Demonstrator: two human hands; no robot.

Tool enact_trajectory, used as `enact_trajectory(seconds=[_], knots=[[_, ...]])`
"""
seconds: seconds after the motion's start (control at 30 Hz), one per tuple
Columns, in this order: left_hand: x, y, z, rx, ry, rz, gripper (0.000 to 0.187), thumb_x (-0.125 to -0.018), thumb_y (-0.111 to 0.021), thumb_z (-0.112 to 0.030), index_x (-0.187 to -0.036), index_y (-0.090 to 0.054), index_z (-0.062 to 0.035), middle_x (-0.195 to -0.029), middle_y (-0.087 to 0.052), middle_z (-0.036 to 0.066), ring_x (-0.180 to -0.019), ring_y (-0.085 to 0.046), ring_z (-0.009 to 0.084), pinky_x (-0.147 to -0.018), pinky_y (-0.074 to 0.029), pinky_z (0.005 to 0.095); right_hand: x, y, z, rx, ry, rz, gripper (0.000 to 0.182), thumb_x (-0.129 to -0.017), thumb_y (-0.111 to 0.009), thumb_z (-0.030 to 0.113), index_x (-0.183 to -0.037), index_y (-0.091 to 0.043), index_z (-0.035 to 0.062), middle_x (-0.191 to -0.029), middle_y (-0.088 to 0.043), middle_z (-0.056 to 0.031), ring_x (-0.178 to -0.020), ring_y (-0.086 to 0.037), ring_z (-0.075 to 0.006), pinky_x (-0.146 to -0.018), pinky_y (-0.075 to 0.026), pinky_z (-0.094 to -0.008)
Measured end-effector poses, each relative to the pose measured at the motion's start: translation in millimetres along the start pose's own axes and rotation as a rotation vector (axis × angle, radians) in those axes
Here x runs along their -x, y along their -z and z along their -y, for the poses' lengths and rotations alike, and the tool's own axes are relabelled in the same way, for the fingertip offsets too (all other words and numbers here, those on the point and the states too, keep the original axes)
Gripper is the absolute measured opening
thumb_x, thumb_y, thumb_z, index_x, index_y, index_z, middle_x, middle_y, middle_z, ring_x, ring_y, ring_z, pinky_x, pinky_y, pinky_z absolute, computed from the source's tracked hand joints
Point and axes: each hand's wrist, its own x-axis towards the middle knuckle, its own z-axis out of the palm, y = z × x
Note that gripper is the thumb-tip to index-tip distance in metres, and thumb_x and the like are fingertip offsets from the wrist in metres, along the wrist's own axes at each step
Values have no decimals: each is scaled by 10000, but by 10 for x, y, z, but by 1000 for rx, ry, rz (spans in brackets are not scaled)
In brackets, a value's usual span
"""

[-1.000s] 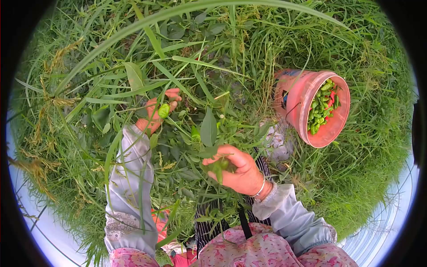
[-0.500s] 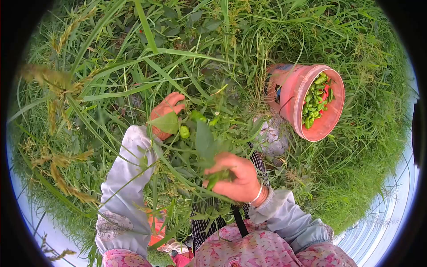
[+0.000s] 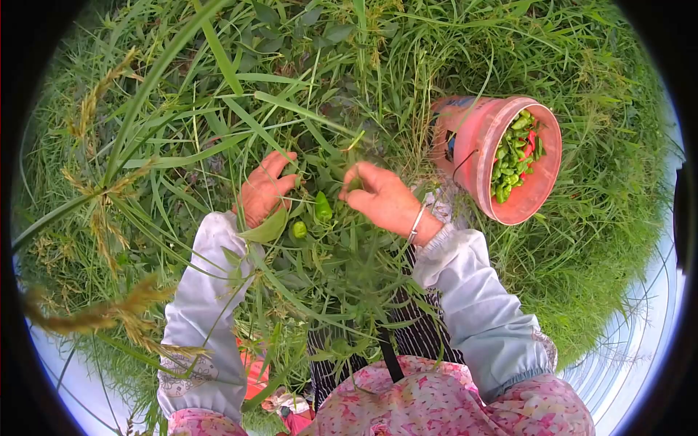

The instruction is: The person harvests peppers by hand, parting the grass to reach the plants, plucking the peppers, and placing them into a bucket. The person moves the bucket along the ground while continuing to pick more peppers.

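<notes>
peppers hang on a leafy plant (image 3: 342,254) at the middle of the frame, amid tall grass (image 3: 182,94) that fills the upper half. a pink bucket (image 3: 542,185) sits tilted at upper right, holding green and a few red picked peppers (image 3: 512,156). left hand (image 3: 263,190), just left of centre, is spread open among the leaves, fingers loose, gripping nothing. right hand (image 3: 379,198), just right of centre, is curled with fingertips pinched at a stem; what it holds is hidden. two green peppers (image 3: 321,207) hang between the hands.
</notes>
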Motion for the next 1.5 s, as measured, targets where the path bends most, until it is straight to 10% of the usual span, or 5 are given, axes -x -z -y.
enact_trajectory(seconds=[0.37,0.5,0.67,1.13,1.5], knots=[[-74,-158,-33,-122,33,47,465,-536,-594,16,-995,-557,-44,-1262,-418,190,-1221,-358,416,-973,-377,462,-32,-255,53,305,-98,140,733,-704,-595,638,-1006,-602,-30,-887,-636,-192,-848,-612,-320,-770,-469,-370],[-68,-148,-62,-150,19,18,431,-554,-690,-48,-963,-564,-94,-1224,-459,180,-1188,-399,389,-965,-382,459,12,-301,-49,130,-230,239,701,-677,-658,521,-1060,-580,-61,-900,-640,-208,-877,-612,-337,-802,-466,-360],[-25,-134,-82,-102,46,16,411,-563,-646,12,-955,-554,-71,-1226,-454,186,-1209,-381,402,-962,-385,470,139,-484,-183,-298,-323,152,281,-729,-719,144,-916,-555,14,-754,-578,-21,-641,-505,-71,-564,-415,-226],[-73,-172,-34,88,93,-120,410,-581,-531,93,-975,-545,-20,-1248,-445,151,-1215,-386,388,-936,-391,417,480,-187,-88,-240,351,-184,185,-770,-617,15,-920,-516,57,-986,-560,-13,-944,-537,-134,-854,-406,-265],[-447,81,240,176,26,-229,322,-713,-569,-35,-1035,-576,-29,-1144,-533,182,-1077,-509,362,-908,-404,407,678,84,-21,-1052,210,252,367,-816,-642,162,-1146,-488,116,-1054,-545,-48,-881,-533,-136,-660,-436,-242]])
